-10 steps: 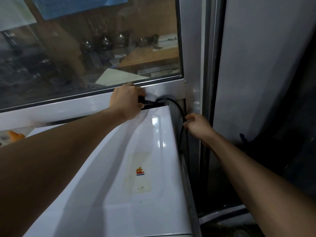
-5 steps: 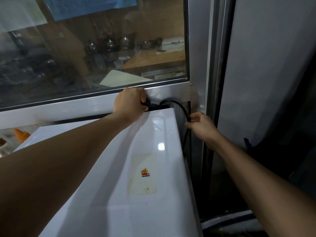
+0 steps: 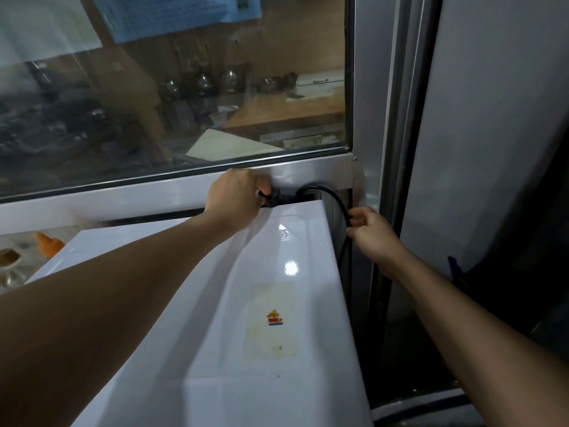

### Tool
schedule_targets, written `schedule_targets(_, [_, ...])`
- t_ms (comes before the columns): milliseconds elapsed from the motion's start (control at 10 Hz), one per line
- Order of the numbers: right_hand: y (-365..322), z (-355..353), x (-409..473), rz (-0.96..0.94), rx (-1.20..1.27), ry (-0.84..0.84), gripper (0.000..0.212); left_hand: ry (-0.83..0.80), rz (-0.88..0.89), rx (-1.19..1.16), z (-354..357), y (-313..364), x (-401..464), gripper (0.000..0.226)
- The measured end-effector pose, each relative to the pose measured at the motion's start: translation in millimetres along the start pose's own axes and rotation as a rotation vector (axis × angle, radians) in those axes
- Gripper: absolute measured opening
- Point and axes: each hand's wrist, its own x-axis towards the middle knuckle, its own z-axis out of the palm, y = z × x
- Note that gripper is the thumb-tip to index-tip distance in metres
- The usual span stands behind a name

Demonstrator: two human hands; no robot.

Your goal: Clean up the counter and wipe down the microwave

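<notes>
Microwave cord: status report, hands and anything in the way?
Left hand grips black plug behind microwave. Right hand pinches cord at the right rear corner. No wiping yet. Nothing blocking.

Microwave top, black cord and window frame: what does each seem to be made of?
Microwave top: looks like white painted or enamelled sheet metal, glossy, with sharp light reflections; could be plastic. Black cord, held by the right hand: matte rubber or plastic sheath, bending freely. Window frame: silvery brushed metal, likely aluminium, with a soft sheen.
</notes>
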Motion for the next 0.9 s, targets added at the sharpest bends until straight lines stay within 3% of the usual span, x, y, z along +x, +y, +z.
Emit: schedule_targets(900, [-12, -12, -15, -0.02, -0.046, 0.002, 0.054, -0.011, 0.012, 0.051, -8, 8, -9, 0.03])
